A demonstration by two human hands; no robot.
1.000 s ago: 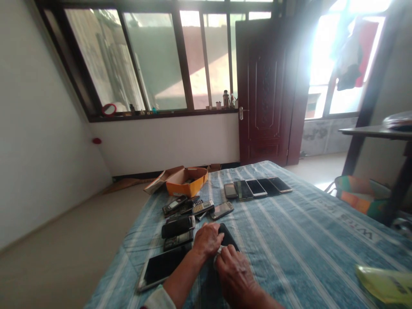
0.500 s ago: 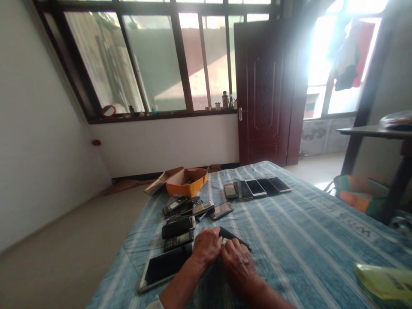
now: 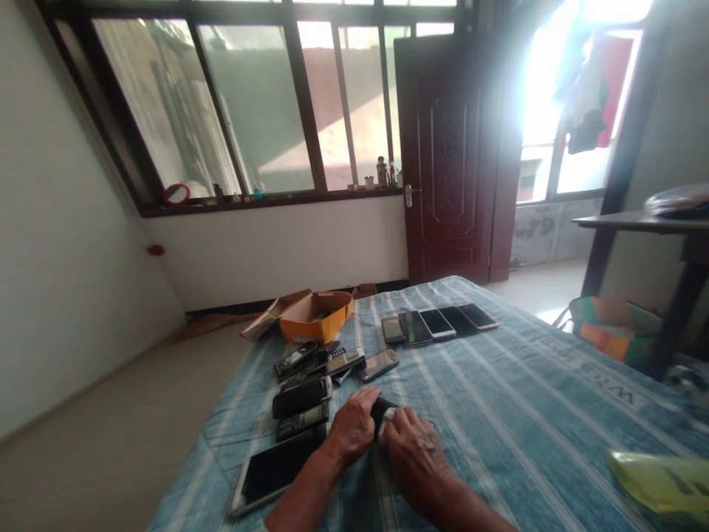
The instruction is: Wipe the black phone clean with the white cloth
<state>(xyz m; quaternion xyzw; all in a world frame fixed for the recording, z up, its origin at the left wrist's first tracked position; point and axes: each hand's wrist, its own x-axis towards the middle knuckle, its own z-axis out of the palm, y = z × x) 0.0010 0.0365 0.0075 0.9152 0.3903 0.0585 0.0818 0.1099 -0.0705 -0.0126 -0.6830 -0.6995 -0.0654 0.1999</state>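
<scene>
My left hand (image 3: 353, 427) is closed on the left edge of a dark phone (image 3: 382, 408), which lies low over the bed and is mostly covered by my hands. Pinched under the fingers of my right hand (image 3: 416, 452) is a small white cloth (image 3: 388, 423), pressed against the phone's face. Left of my hands lie a large black-screened tablet (image 3: 280, 467), a keypad phone (image 3: 302, 421) and a black phone case (image 3: 300, 397). Just beyond is a grey touchscreen phone (image 3: 379, 365), beside a pile of old keypad phones (image 3: 343, 360).
A row of several smartphones (image 3: 437, 324) lies farther back on the striped blue bedspread (image 3: 487, 414). An open orange box (image 3: 324, 323) stands at the far left edge. A yellow packet (image 3: 659, 480) rests at the right. Beyond are a dark red door (image 3: 451, 162) and windows.
The phone has turned and is now more covered by my right hand. That hand has slid slightly to the right with the white cloth. The whole view has shifted a little.
</scene>
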